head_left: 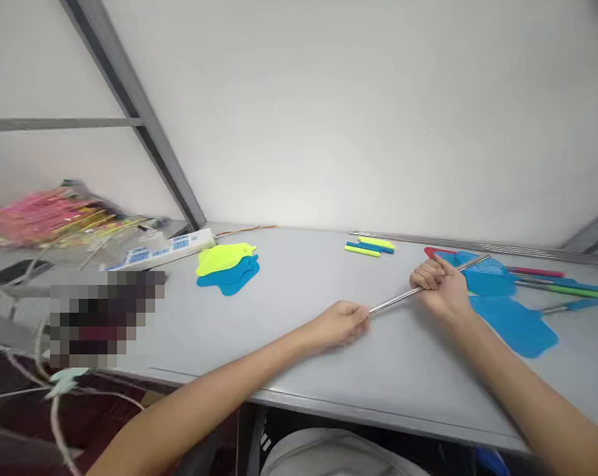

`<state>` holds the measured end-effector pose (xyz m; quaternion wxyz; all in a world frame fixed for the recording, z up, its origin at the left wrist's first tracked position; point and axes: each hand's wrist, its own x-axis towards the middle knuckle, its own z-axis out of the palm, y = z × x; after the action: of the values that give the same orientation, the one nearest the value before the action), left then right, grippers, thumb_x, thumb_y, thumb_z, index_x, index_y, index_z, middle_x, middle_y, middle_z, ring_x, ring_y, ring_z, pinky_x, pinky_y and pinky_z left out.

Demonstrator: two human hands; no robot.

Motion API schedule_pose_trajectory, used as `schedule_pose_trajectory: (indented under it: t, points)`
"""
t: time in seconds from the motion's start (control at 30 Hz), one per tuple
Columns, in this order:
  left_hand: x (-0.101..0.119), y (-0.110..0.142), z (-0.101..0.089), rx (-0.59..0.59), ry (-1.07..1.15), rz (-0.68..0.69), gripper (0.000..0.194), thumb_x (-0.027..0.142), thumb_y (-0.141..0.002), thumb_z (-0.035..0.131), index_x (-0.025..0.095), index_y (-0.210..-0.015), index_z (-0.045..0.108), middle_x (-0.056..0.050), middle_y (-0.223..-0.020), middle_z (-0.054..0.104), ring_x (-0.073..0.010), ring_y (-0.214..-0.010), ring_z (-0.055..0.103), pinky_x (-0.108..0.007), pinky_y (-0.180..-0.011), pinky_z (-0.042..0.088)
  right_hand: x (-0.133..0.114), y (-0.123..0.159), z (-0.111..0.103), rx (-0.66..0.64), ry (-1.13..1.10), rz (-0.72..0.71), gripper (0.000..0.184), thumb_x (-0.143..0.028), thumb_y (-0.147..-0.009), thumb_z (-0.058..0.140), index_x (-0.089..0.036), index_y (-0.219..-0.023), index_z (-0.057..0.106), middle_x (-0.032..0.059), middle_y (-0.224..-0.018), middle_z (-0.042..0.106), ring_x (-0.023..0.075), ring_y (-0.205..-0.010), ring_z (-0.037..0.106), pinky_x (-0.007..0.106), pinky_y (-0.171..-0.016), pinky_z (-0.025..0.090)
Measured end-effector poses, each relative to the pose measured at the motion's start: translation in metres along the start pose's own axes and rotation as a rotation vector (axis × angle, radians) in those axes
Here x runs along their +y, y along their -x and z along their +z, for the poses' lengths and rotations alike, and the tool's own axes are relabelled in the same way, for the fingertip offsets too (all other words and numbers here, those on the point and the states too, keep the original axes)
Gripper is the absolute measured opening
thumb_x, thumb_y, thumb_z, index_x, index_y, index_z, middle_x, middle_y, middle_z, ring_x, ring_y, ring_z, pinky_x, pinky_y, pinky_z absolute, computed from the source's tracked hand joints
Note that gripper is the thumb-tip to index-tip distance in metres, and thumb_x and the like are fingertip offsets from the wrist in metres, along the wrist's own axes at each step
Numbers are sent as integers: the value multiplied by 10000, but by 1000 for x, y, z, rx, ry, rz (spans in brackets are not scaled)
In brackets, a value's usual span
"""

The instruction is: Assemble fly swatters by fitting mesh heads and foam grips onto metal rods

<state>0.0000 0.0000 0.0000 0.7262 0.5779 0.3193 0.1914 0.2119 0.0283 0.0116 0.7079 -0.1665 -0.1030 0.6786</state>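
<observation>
**Right hand (440, 289) and left hand (339, 324) close on a steel rod (398, 299) at the bench (259, 327)**

Right hand is a tight fist around the rod's middle, fingers wrapped over it, with the far end poking out past the knuckles toward the back of the bench. Left hand is curled shut at the near end, which disappears into its fingers, though how deep it sits is hidden. Held this way, the rod runs straight between the fists, slanting across the bench; whether it touches the surface is hard to tell. A firm, in-line hold like this gives good control of the rod.

Just beyond the right hand lie blue mesh swatter heads (512, 325), with handled swatters (557, 289) beside them. Further left sit a stack of lime and blue swatter heads (224, 264), a small pile of lime and blue handle grips (369, 246), and a power strip (160, 250). More steel rods (477, 244) lie along the back edge.
</observation>
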Motion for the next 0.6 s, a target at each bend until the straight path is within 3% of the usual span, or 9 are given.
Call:
schedule_pose_trajectory:
  t: [0.27, 0.43, 0.6]
  points:
    - [2, 1, -4, 38, -1, 36, 348, 470, -812, 417, 150, -678, 445, 112, -443, 193, -32, -372, 156, -182, -370, 128, -9, -8, 4, 14, 3, 63, 265, -185, -782, 395, -207, -576, 229, -58, -472, 258, 87, -387, 281, 221, -365, 316]
    - [6, 1, -2, 40, -22, 35, 343, 467, -815, 416, 154, -674, 430, 107, -457, 197, -35, -382, 155, -188, -377, 120, -44, -15, -10, 111, -49, -53, 304, -235, -870, 339, -177, -572, 354, -72, -470, 289, 59, -368, 272, 193, -362, 293]
    - [10, 1, 3, 25, -43, 38, 360, 483, -804, 421, 152, -662, 433, 105, -461, 194, -38, -390, 152, -196, -381, 118, -69, -24, -28, 210, -105, -54, 196, -295, -862, 441, -126, -887, 536, -8, -727, 540, 59, -515, 482, 193, -458, 421]
